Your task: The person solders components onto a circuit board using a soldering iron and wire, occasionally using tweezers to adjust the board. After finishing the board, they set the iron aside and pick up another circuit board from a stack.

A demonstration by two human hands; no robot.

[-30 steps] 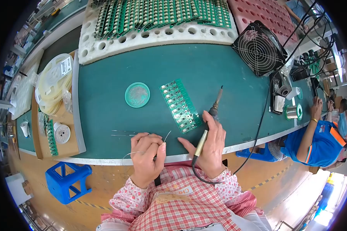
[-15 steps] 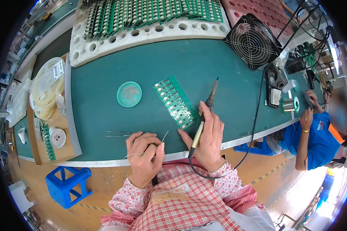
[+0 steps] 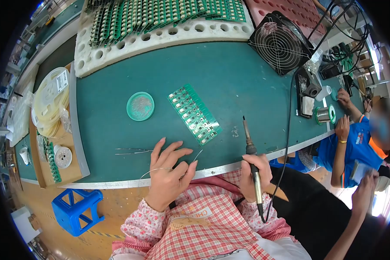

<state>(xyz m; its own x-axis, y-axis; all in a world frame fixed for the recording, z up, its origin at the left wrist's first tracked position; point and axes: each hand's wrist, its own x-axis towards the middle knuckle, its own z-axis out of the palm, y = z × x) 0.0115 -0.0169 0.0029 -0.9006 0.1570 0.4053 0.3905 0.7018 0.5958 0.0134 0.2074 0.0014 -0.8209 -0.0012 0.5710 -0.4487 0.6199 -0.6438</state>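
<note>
My right hand (image 3: 258, 169) is closed round a soldering iron (image 3: 250, 149) near the table's front edge, its tip pointing away from me. A thin solder wire (image 3: 198, 154) runs through my left hand (image 3: 170, 175), its end standing out beside the thumb and forefinger; the other fingers are loosely spread. A pair of tweezers (image 3: 132, 151) lies on the table, its near end by my left fingertips. Between and beyond my hands lies a green circuit board panel (image 3: 194, 114) with rows of small parts, touched by neither hand. Left of it sits a round green-rimmed dish (image 3: 140, 106) of small pieces.
White foam (image 3: 130, 47) holds many boards at the back. A black fan (image 3: 279, 42), an iron stand (image 3: 310, 89) and a solder spool (image 3: 325, 115) stand right. A box with reels (image 3: 52, 102) is left. A co-worker (image 3: 355, 143) and a dark-clothed person (image 3: 307, 212) are at right.
My right hand has drawn the soldering iron away from the board, right and towards me. My left fingers have spread. A dark-clothed person has come in at lower right.
</note>
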